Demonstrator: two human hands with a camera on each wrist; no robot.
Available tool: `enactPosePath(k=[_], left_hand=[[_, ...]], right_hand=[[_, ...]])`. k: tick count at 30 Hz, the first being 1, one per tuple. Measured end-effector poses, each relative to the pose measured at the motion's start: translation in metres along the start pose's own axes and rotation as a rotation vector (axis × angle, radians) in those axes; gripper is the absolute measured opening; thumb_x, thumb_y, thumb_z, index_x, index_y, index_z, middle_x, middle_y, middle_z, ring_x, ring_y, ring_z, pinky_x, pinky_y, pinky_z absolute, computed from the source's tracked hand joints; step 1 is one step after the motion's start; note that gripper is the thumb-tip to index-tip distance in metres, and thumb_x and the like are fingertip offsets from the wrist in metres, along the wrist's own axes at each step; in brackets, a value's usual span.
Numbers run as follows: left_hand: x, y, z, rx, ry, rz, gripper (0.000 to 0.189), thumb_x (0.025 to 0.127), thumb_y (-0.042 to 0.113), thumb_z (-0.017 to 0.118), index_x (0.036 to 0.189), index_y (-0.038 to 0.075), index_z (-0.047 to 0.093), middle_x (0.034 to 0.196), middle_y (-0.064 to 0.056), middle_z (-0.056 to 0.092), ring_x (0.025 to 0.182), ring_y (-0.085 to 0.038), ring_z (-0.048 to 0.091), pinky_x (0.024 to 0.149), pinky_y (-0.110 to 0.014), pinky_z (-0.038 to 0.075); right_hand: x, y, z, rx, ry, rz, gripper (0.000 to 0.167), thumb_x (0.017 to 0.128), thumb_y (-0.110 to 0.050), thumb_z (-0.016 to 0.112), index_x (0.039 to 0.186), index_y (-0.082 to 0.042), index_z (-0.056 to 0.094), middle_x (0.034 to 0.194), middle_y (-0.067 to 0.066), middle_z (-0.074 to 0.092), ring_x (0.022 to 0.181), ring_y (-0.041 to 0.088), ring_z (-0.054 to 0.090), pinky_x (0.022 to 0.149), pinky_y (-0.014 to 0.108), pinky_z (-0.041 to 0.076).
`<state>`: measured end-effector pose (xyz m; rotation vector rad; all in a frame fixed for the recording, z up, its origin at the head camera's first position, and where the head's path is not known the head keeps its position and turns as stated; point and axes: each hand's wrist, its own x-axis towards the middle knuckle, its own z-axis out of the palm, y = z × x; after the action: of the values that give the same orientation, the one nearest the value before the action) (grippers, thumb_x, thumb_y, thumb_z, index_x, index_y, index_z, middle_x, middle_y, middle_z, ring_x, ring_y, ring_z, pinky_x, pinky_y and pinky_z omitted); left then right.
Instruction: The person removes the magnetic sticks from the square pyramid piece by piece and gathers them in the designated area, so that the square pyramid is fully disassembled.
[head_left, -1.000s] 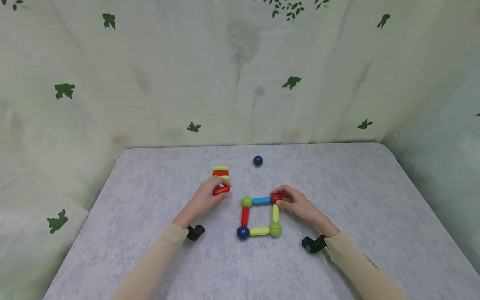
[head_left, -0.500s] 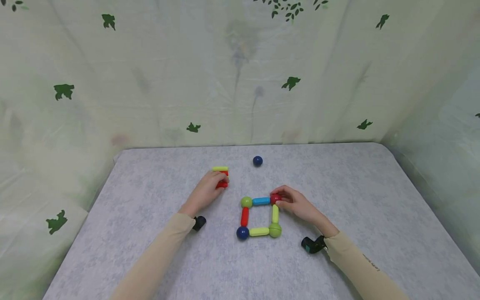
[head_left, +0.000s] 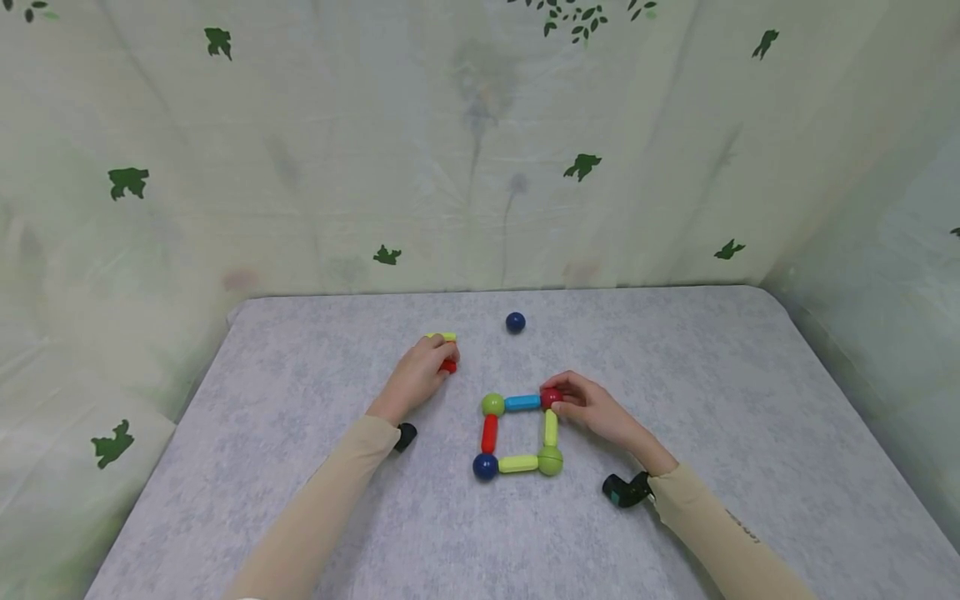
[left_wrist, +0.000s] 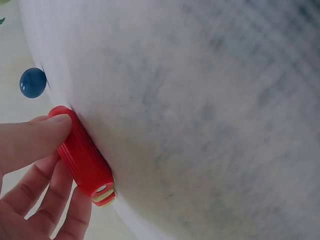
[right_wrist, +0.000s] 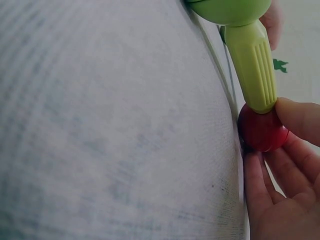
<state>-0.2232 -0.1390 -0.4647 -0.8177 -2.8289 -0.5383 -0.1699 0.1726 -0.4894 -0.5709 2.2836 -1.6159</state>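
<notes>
My left hand pinches a red magnetic rod, thumb on its near end and fingers behind it. This rod lies against a short row of rods, mostly hidden by the hand; a yellow-green rod shows at the far side. My right hand holds a red ball between thumb and fingers. That ball is the far right corner of a square of balls and rods: a blue rod, yellow-green rods, a red rod, green balls and a dark blue ball.
A loose dark blue ball sits near the back of the grey table. Behind the table hangs a pale curtain with green leaf shapes. Each wrist carries a black camera.
My left hand has moved away from me with the red rod, bringing it up to the row of rods. My right hand stays at the red ball.
</notes>
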Motion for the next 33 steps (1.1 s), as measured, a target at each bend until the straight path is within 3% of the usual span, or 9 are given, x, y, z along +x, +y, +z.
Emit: enactPosePath(k=[6,11,17,22,33], left_hand=[[-0.003,0.0,-0.001,-0.034,-0.007,-0.007,0.022,0.081,-0.007,0.07,0.097,0.007,0.065,0.098,-0.007,0.056,0.094,-0.027,0.051,0.083,-0.039,0.046],[-0.007,0.007,-0.005,-0.144,-0.008,-0.007,0.02,0.085,-0.003,0.068,0.102,0.007,0.065,0.106,-0.009,0.056,0.102,-0.028,0.049,0.09,-0.04,0.043],[-0.012,0.021,-0.011,-0.286,-0.093,0.023,0.02,0.087,-0.001,0.065,0.106,0.004,0.065,0.107,-0.009,0.056,0.1,-0.026,0.052,0.089,-0.039,0.045],[-0.016,0.031,-0.012,-0.369,-0.137,0.06,0.021,0.086,-0.001,0.067,0.107,0.003,0.064,0.106,-0.01,0.059,0.1,-0.026,0.054,0.087,-0.038,0.046],[-0.018,0.044,-0.007,-0.441,-0.237,0.055,0.02,0.088,0.006,0.068,0.108,0.008,0.064,0.106,-0.004,0.058,0.098,-0.02,0.055,0.085,-0.034,0.048]], right_hand=[[0.001,-0.001,0.001,0.018,-0.003,0.027,0.032,0.096,-0.008,0.058,0.126,-0.001,0.053,0.126,0.016,0.054,0.116,0.03,0.052,0.093,0.036,0.045],[0.002,0.0,0.001,0.026,0.0,0.028,0.033,0.096,-0.006,0.057,0.127,0.001,0.052,0.126,0.018,0.054,0.116,0.032,0.052,0.093,0.038,0.045],[0.003,-0.001,0.001,0.008,0.004,0.034,0.031,0.096,-0.008,0.058,0.126,-0.001,0.053,0.125,0.015,0.055,0.114,0.028,0.054,0.091,0.034,0.046],[0.001,-0.002,0.001,0.019,0.002,0.024,0.032,0.096,-0.008,0.058,0.126,0.0,0.053,0.125,0.016,0.054,0.114,0.03,0.053,0.093,0.039,0.045],[0.002,0.0,0.001,0.003,0.01,0.034,0.03,0.095,-0.01,0.059,0.125,-0.003,0.054,0.124,0.013,0.055,0.113,0.027,0.054,0.092,0.035,0.046]])
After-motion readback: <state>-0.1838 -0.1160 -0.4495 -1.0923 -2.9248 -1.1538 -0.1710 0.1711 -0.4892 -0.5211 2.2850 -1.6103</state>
